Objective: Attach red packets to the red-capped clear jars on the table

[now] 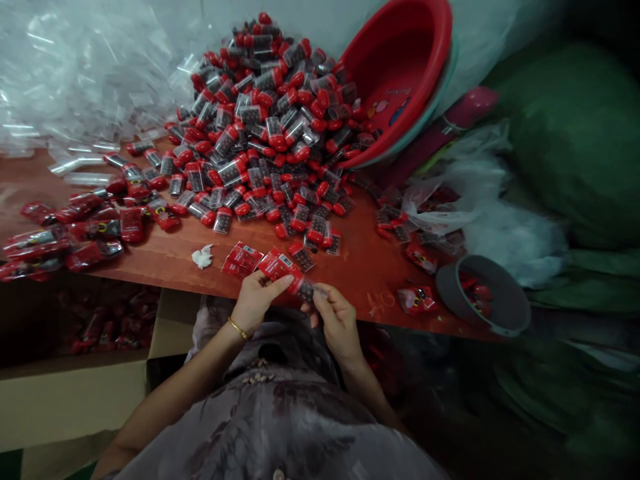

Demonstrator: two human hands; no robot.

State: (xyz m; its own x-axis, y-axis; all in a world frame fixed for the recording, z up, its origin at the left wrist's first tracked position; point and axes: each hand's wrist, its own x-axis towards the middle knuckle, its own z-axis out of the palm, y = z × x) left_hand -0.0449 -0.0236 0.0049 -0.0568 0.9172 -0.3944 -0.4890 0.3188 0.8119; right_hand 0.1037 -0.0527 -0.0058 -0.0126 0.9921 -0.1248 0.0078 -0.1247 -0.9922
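Near the front edge of the reddish table (165,259), my left hand (255,300) pinches a red printed card (278,265). My right hand (336,319) has its fingers closed on a small clear packet with dark contents (303,291), which meets the lower right end of the card. Whether the two are joined cannot be made out. Another red card (242,259) lies just left of the held one. A small packet (301,255) with dark contents lies just beyond my hands. A crumpled white scrap (203,257) rests to the left.
A big heap of red-capped clear containers (250,140) rises behind. Wrapped red packs (95,230) and clear plastic sleeves (95,73) are at left. A red basin (425,80) leans at back right, a grey bowl (450,290) stands front right. Below left is an open cardboard box (75,393).
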